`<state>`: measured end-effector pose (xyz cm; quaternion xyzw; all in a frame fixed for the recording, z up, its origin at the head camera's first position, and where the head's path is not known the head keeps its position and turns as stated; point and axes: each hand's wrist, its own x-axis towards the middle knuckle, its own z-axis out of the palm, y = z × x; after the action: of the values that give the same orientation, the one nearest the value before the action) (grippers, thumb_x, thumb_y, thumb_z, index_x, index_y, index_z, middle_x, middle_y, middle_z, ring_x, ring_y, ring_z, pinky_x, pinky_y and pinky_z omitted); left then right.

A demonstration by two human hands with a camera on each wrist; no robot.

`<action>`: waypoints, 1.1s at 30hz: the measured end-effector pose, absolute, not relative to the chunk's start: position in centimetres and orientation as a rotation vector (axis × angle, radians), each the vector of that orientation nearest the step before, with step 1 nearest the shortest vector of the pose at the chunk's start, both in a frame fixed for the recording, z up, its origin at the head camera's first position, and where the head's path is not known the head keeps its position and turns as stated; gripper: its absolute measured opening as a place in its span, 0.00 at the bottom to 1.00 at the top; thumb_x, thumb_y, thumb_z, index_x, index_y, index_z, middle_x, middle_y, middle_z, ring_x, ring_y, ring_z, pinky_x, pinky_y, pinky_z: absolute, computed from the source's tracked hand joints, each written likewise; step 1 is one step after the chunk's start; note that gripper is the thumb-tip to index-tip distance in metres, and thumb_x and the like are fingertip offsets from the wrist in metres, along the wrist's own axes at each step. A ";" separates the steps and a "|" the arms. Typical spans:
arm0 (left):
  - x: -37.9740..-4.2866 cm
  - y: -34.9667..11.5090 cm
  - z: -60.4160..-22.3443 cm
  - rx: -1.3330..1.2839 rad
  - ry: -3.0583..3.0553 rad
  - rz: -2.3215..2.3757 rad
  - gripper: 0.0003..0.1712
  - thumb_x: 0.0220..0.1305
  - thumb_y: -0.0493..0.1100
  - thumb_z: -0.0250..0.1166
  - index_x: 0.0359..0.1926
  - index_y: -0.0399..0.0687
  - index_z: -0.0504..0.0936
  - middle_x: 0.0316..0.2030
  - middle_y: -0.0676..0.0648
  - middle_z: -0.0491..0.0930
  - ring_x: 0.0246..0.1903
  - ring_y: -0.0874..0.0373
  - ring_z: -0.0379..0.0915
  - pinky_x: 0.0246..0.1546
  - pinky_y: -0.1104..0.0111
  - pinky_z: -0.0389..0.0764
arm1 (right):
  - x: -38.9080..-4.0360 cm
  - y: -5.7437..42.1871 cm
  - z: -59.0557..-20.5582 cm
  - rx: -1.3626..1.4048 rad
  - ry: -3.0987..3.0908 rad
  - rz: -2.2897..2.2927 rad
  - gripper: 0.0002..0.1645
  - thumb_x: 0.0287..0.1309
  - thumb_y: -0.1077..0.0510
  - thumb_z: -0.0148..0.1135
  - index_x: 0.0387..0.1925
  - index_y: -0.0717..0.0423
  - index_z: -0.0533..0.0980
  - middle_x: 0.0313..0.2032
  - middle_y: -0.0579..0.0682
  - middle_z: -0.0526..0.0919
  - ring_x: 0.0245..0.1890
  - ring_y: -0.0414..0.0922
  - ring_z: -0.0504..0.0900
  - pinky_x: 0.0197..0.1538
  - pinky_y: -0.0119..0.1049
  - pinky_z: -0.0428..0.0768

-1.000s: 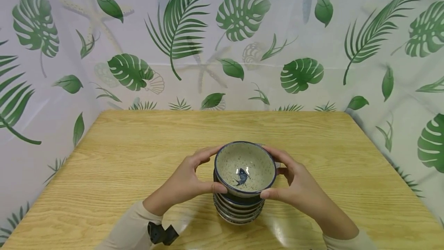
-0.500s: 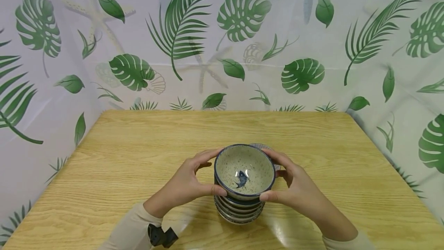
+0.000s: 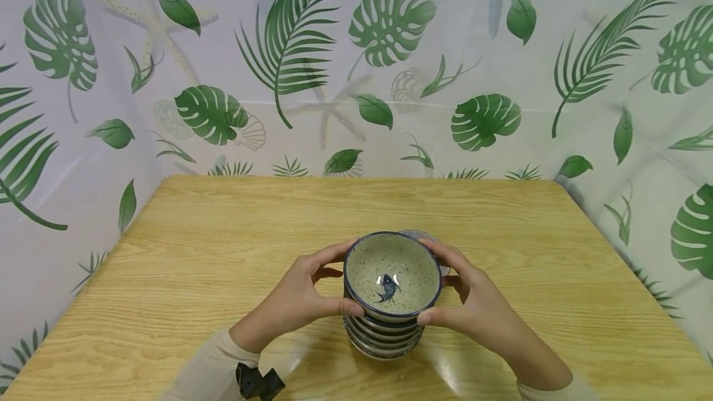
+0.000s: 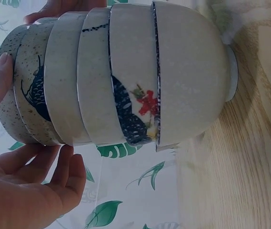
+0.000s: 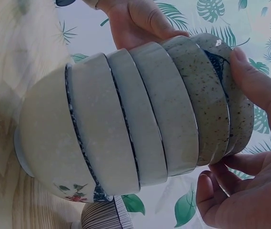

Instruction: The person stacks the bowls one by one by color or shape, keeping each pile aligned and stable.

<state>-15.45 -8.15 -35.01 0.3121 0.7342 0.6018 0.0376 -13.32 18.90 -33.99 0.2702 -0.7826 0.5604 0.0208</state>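
Observation:
A speckled bowl [image 3: 392,271] with a blue rim and a blue fish inside tops a stack of several nested bowls [image 3: 383,340]. My left hand [image 3: 309,283] grips its left side, thumb at the near rim and fingers round the far side. On the opposite side my right hand [image 3: 470,293] holds it the same way. In the left wrist view the lower bowls [image 4: 187,76] are pale, one with a red flower, and the bottom one stands on its foot on the table. The top bowl [image 5: 242,121] sits nested in the speckled one beneath it.
Behind the stack, slightly right, stands another bowl [image 3: 419,236] with thin dark stripes, mostly hidden; the right wrist view shows its striped side [image 5: 104,215]. The wooden table [image 3: 223,221] ends at a leaf-printed cloth [image 3: 312,36] at the back and sides.
Held in both hands, the top bowl has come down slightly onto the stack. More of the striped bowl behind now shows. Over the last half second almost nothing has moved.

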 end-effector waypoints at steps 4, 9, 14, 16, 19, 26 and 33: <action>-15.4 -8.2 -35.1 0.967 2.247 1.852 0.46 0.43 0.46 0.75 0.66 0.49 0.67 0.59 0.53 0.70 0.56 0.60 0.64 0.52 0.59 0.70 | -13.3 18.9 -34.0 0.844 -2.424 1.736 0.53 0.35 0.64 0.76 0.66 0.54 0.62 0.59 0.50 0.66 0.53 0.46 0.65 0.47 0.33 0.71; -15.5 -8.2 -35.3 0.993 2.193 1.880 0.47 0.44 0.44 0.74 0.67 0.47 0.65 0.60 0.51 0.69 0.57 0.58 0.64 0.54 0.59 0.69 | -13.3 18.9 -34.0 0.855 -2.428 1.727 0.53 0.36 0.62 0.75 0.67 0.54 0.62 0.58 0.50 0.66 0.53 0.45 0.65 0.47 0.34 0.71; -15.6 -8.3 -35.6 1.015 2.152 1.887 0.46 0.46 0.46 0.73 0.67 0.46 0.64 0.61 0.51 0.68 0.58 0.58 0.63 0.55 0.60 0.68 | -13.3 19.1 -34.1 0.873 -2.450 1.734 0.53 0.38 0.61 0.75 0.68 0.51 0.60 0.59 0.50 0.65 0.54 0.45 0.64 0.46 0.34 0.72; -15.6 -8.4 -35.6 1.021 2.147 1.881 0.46 0.47 0.47 0.73 0.67 0.47 0.63 0.62 0.51 0.67 0.58 0.58 0.63 0.55 0.60 0.68 | -13.3 19.2 -34.0 0.888 -2.460 1.743 0.53 0.39 0.62 0.74 0.68 0.50 0.60 0.59 0.50 0.65 0.54 0.45 0.64 0.47 0.35 0.72; -15.6 -8.4 -35.6 1.025 2.142 1.883 0.46 0.47 0.48 0.72 0.68 0.46 0.63 0.62 0.51 0.67 0.58 0.58 0.63 0.55 0.60 0.68 | -13.3 19.3 -33.8 0.911 -2.472 1.768 0.51 0.41 0.63 0.72 0.69 0.50 0.59 0.60 0.50 0.64 0.56 0.45 0.64 0.49 0.35 0.72; -15.4 -8.3 -35.4 1.016 2.133 1.894 0.49 0.46 0.47 0.73 0.69 0.44 0.60 0.62 0.49 0.66 0.59 0.57 0.63 0.55 0.61 0.68 | -13.1 19.6 -33.1 0.883 -2.516 1.843 0.35 0.62 0.61 0.57 0.69 0.47 0.59 0.63 0.52 0.62 0.56 0.48 0.66 0.52 0.36 0.72; -15.5 -8.4 -35.3 1.001 2.115 1.906 0.54 0.45 0.47 0.73 0.70 0.41 0.55 0.63 0.47 0.65 0.59 0.58 0.62 0.56 0.61 0.67 | -13.7 19.8 -33.1 0.601 -2.534 1.901 0.25 0.73 0.53 0.39 0.66 0.56 0.63 0.60 0.51 0.68 0.57 0.44 0.67 0.53 0.37 0.72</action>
<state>-15.50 -8.41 -35.27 0.3310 0.6995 0.6303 0.0617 -13.71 19.82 -33.11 0.1861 -0.7852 0.5891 -0.0415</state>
